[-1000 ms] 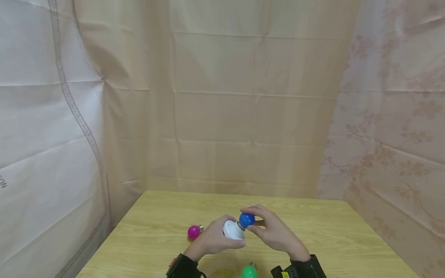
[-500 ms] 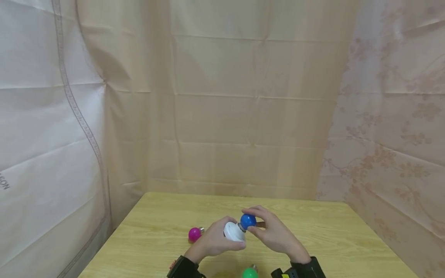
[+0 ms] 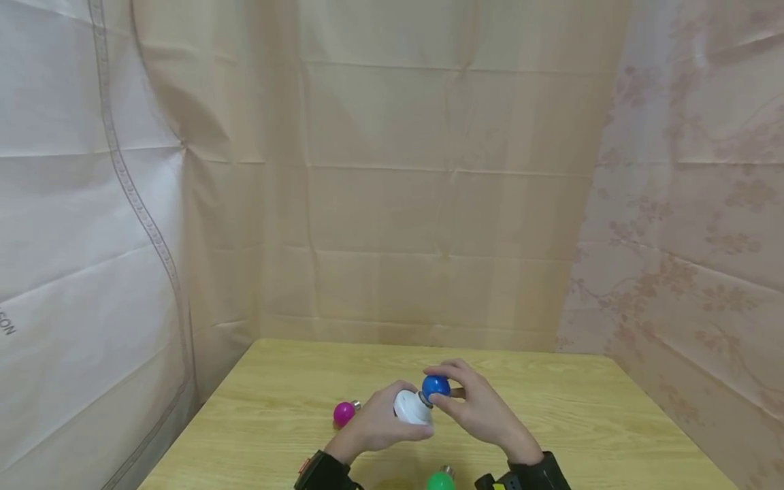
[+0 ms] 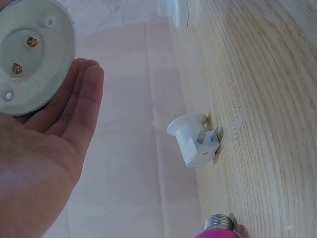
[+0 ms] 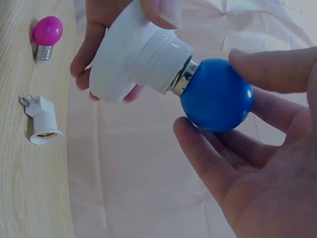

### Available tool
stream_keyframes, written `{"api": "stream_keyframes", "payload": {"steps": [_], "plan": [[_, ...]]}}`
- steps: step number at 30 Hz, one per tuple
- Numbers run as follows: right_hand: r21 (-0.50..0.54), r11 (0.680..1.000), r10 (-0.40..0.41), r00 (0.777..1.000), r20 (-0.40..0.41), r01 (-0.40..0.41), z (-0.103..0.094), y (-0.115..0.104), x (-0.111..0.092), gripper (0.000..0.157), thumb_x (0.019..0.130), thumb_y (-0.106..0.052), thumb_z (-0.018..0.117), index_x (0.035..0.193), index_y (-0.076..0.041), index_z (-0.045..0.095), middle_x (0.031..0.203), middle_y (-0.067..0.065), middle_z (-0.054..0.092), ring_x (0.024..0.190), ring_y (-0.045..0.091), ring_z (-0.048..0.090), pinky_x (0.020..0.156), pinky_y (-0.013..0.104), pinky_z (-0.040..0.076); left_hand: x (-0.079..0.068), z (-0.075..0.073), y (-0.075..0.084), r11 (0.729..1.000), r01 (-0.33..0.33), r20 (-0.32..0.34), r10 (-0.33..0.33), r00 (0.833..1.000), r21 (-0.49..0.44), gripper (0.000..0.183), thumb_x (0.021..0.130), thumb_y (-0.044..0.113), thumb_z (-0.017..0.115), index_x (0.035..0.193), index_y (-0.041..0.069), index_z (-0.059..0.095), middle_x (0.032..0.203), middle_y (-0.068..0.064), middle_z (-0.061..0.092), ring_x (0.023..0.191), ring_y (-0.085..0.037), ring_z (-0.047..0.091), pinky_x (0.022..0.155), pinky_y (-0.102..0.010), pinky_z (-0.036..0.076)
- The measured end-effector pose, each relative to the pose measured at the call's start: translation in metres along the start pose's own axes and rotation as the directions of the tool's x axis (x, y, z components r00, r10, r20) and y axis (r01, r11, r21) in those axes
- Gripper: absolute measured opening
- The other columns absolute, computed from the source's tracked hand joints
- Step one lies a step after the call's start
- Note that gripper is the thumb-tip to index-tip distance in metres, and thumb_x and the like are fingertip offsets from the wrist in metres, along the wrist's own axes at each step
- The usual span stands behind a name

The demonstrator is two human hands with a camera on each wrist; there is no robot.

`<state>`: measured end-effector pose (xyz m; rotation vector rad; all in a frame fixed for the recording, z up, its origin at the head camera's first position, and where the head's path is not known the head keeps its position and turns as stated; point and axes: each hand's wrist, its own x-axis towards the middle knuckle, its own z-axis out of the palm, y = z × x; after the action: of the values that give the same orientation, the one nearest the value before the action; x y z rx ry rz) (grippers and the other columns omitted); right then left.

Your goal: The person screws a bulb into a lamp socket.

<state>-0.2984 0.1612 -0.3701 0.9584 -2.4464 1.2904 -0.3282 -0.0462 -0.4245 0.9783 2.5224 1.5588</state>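
Note:
My left hand grips a white round lamp holder above the table. In the left wrist view the holder's flat back faces the camera, with two brass-coloured contacts. My right hand pinches a blue light bulb between thumb and fingers. The bulb's metal screw base sits partly inside the holder's mouth, tilted; some metal still shows. How far the threads engage is hidden.
A magenta bulb lies left of my left hand. A green bulb lies near the front. A white plug-in socket adapter rests on the wooden table. Part of another white object shows at the left wrist view's top.
The right hand and blue bulb shift slightly, and the right thumb now lies a little further left on the bulb. The left hand and lamp holder stay nearly still.

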Motion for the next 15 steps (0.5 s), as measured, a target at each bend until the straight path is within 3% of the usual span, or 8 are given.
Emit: {"api": "stream_keyframes", "payload": {"steps": [7,15], "plan": [[-0.03,0.999,-0.038,0.999,0.038,0.04,-0.003,0.0015,-0.0018,0.042,0.09,-0.013,0.057,0.129,-0.022,0.047,0.125,-0.001,0.043,0.111,0.018,0.046,0.087,0.036,0.044,0.0,-0.0007,-0.0005,1.0,0.001,0.002,-0.001,1.0,-0.006,0.054,0.07,0.04,0.075,0.111,0.018,0.049,0.086,0.003,0.058,0.073,-0.014,0.056,0.058,-0.031,0.049],[0.045,0.995,-0.094,0.992,0.081,0.09,-0.0079,0.0056,-0.0032,0.04,0.091,-0.014,0.056,0.128,-0.024,0.047,0.122,0.0,0.047,0.111,0.018,0.047,0.085,0.032,0.045,-0.0003,-0.0028,0.0019,1.0,-0.009,-0.002,0.009,1.0,0.009,0.054,0.07,0.041,0.076,0.111,0.017,0.049,0.086,0.003,0.058,0.073,-0.014,0.056,0.058,-0.031,0.049]]}}
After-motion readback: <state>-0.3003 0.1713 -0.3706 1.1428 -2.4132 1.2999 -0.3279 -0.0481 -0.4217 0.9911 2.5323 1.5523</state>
